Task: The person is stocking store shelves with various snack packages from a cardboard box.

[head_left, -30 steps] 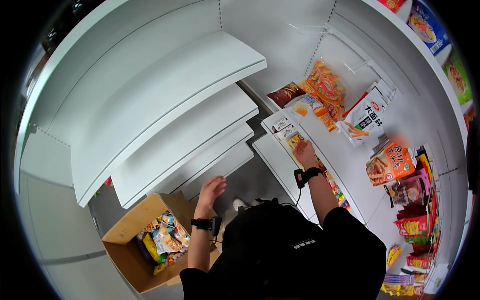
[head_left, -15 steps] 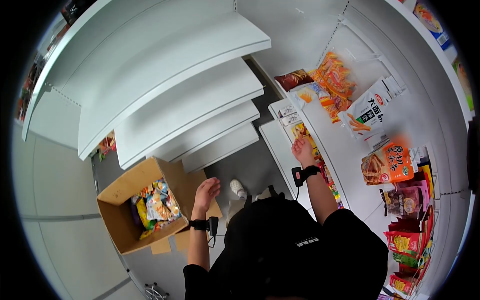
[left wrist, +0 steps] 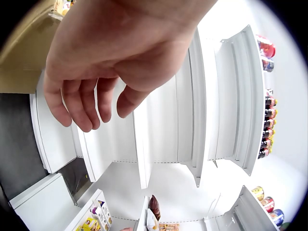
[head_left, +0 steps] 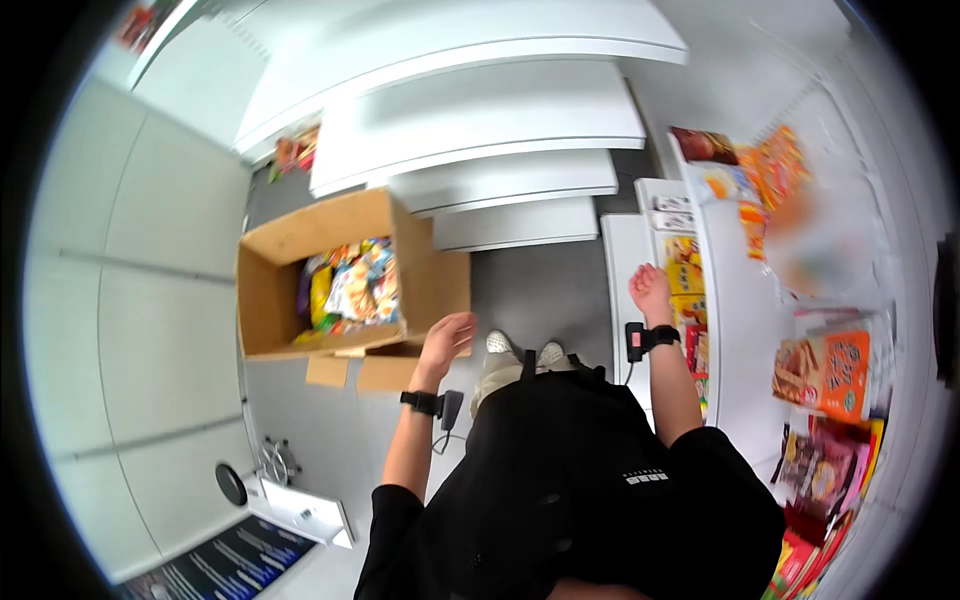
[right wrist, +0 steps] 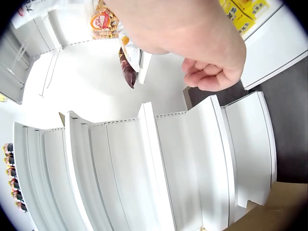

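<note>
Store aisle, grey floor (head_left: 545, 290). White wall panels (head_left: 150, 250) on the left. A bare white rack (head_left: 480, 110) runs across the top, its tiers stepping down toward the floor. A second rack (head_left: 740, 330) runs down the right side and is stocked.

On the floor by the lowest tier of the bare rack I see an open box (head_left: 265, 290). It holds mixed snack packs (head_left: 350, 285), piled loose toward its right half. Its near flaps (head_left: 385, 370) are folded out flat on the floor.

Left hand (head_left: 447, 340) hovers over the box's near right corner, just above the flaps, touching nothing. The left wrist view shows its fingers (left wrist: 77, 103) hanging loosely curled and spread, palm empty.

Right hand (head_left: 650, 292) is at the front edge of the stocked rack, just beside a row of yellow packets (head_left: 683, 272) on a lower tier. I can't tell if it touches them. The right wrist view shows its fingers (right wrist: 211, 79) curled tight into the palm, nothing in them.

Further along the stocked rack: a brown pack (head_left: 703, 145) at the far end and an orange bag (head_left: 825, 370) hanging nearer me. More red and yellow bags hang below, blurred.

Shoes (head_left: 520, 350) stand on the floor between the box and the stocked rack.
</note>
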`<state>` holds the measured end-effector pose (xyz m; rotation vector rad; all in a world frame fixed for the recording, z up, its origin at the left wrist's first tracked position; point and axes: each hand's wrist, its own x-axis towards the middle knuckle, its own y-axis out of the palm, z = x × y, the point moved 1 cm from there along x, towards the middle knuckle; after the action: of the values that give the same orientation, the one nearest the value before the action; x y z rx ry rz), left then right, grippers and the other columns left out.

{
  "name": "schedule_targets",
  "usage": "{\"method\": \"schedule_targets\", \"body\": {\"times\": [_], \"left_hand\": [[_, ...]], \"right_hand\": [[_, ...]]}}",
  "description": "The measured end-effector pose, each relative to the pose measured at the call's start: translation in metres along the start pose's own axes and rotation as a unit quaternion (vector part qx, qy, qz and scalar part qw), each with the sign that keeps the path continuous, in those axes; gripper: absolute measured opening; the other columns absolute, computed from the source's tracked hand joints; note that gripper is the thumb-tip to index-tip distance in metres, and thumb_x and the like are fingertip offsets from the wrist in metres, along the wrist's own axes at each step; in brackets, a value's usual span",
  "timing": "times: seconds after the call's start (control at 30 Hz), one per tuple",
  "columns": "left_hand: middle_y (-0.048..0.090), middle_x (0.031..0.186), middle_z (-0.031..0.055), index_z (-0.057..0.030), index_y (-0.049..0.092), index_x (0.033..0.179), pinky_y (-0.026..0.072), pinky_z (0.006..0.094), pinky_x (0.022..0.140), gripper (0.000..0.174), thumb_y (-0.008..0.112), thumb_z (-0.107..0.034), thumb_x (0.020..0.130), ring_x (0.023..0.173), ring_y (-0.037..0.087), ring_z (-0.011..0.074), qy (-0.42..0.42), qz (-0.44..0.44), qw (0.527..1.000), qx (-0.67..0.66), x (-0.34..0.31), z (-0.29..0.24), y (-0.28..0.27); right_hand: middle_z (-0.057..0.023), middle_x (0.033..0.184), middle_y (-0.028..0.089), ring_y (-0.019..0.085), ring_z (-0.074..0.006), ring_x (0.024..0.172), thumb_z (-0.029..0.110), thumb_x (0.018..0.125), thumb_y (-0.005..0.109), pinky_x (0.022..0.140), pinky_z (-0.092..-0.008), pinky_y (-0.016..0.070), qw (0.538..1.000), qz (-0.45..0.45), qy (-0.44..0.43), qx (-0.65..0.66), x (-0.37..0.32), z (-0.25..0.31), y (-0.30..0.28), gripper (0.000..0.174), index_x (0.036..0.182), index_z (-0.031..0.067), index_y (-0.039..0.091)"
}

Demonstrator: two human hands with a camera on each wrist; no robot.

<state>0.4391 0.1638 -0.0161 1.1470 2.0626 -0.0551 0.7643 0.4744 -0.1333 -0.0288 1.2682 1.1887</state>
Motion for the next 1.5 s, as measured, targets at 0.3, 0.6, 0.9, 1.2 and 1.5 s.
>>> {"method": "schedule_targets", "body": {"times": [0.3,0.6,0.9,1.2,1.5], "left_hand": [[0.062,0.105,0.0051,-0.0062,0.058,0.108,0.0466,0.0301,0.081,0.027,0.050,-0.026,0.092,0.094,0.059,0.0157,0.025,-0.065,0.996,-0.059,-0.042,0.021,-0.045],[0.064,0.103,0.0048,-0.0069,0.059,0.108,0.0476,0.0301,0.079,0.027,0.049,-0.027,0.092,0.092,0.061,0.0156,0.035,-0.112,0.988,-0.100,-0.073,0.041,-0.134],[0.062,0.103,0.0038,-0.0069,0.058,0.108,0.0472,0.0335,0.084,0.028,0.050,-0.029,0.092,0.093,0.060,0.0156,0.045,-0.128,0.982,-0.131,-0.092,0.043,-0.248],[0.064,0.099,0.0044,-0.0106,0.040,0.131,0.0482,0.0320,0.076,0.047,0.051,-0.032,0.092,0.081,0.061,0.0154,0.075,-0.207,0.963,-0.156,-0.089,0.027,-0.337],[0.065,0.091,0.0073,-0.0147,0.022,0.145,0.0475,0.0274,0.064,0.065,0.053,-0.032,0.090,0.070,0.060,0.0130,0.061,-0.242,0.967,-0.050,-0.064,0.038,-0.388]], "right_hand": [[-0.0059,0.088,0.058,0.054,-0.0168,0.078,0.024,0.093,0.043,0.070,-0.0305,0.0482,0.995,-0.003,0.049,-0.084,-0.023,-0.062,0.035,0.022,0.095,0.0038,0.053],[-0.0056,0.088,0.058,0.054,-0.0165,0.076,0.023,0.093,0.043,0.070,-0.0304,0.0483,0.987,0.019,0.074,-0.144,-0.049,-0.154,0.083,0.022,0.093,0.0045,0.054],[-0.0054,0.090,0.057,0.055,-0.0175,0.080,0.024,0.092,0.045,0.072,-0.0320,0.0477,0.975,0.054,0.097,-0.194,-0.076,-0.268,0.118,0.021,0.094,0.0055,0.053],[-0.0064,0.092,0.057,0.054,-0.0176,0.080,0.025,0.092,0.045,0.071,-0.0321,0.0479,0.959,0.078,0.124,-0.241,-0.114,-0.370,0.154,0.023,0.100,0.0051,0.052],[-0.0082,0.094,0.057,0.055,-0.0196,0.081,0.025,0.092,0.045,0.073,-0.0328,0.0483,0.945,0.095,0.140,-0.279,-0.123,-0.417,0.166,0.024,0.100,0.0042,0.052]]}}
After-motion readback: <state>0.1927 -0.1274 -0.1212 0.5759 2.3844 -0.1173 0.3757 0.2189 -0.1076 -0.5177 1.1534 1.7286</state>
